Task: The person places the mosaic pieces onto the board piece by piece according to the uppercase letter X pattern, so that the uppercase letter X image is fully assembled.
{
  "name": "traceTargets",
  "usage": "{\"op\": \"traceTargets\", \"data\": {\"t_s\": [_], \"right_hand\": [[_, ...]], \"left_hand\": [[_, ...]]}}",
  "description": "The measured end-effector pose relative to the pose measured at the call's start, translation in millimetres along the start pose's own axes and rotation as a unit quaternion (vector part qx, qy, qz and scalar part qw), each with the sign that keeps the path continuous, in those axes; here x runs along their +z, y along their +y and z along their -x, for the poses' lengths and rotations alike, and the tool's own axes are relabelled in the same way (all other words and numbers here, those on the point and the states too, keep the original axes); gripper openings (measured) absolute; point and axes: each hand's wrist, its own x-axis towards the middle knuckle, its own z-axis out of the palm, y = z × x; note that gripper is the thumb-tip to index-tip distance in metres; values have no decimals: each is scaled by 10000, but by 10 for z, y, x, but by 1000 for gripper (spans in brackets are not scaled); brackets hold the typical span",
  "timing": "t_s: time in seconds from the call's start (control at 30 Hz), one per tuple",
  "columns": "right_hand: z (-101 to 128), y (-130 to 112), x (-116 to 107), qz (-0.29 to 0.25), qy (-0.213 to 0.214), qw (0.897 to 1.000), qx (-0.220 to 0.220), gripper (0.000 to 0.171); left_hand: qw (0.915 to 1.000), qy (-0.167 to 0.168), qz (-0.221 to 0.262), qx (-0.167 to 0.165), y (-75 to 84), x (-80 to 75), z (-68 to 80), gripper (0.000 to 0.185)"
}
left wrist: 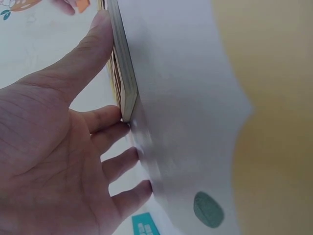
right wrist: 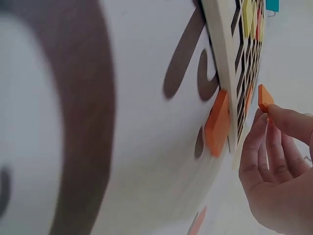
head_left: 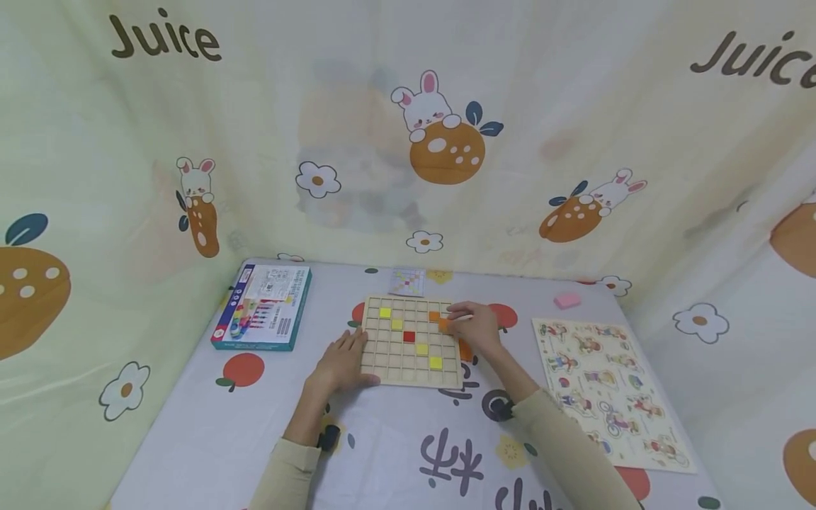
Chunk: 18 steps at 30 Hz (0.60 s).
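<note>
A wooden grid board (head_left: pixel 390 354) lies in the middle of the table, with several yellow tiles (head_left: pixel 421 348), a red tile (head_left: pixel 409 336) and an orange tile (head_left: pixel 434 316) set in its cells. My left hand (head_left: pixel 347 356) rests flat at its near left corner. In the left wrist view my left hand (left wrist: pixel 105 98) has its thumb along the board's edge (left wrist: pixel 124 78) and straight fingers touching the corner. My right hand (head_left: pixel 464 322) pinches an orange tile (head_left: pixel 444 324) over the board's right side. In the right wrist view my right hand (right wrist: pixel 268 113) holds that tile (right wrist: pixel 264 96) just above the grid (right wrist: pixel 226 58). A second orange tile (right wrist: pixel 217 122) lies beside the board.
A blue box (head_left: pixel 264 306) lies at the left and a small pattern card (head_left: pixel 406 281) behind the board. A pink block (head_left: pixel 567 300) and a figure puzzle board (head_left: pixel 612 389) lie at the right. A printed curtain closes in the back and both sides.
</note>
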Motion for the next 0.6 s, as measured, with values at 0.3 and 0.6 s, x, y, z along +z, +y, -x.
{"op": "traceTargets", "data": {"t_s": [0.3,0.6], "right_hand": [[-39,-130,198,-129,-213,9996,101,32],[-116,-206,304,-191,-308,9993,-116,32]], "left_hand": [[9997,-3,-257,11,-69,88,-64,105],[9998,-32,-190,44,-34,-10,-19,102]]}}
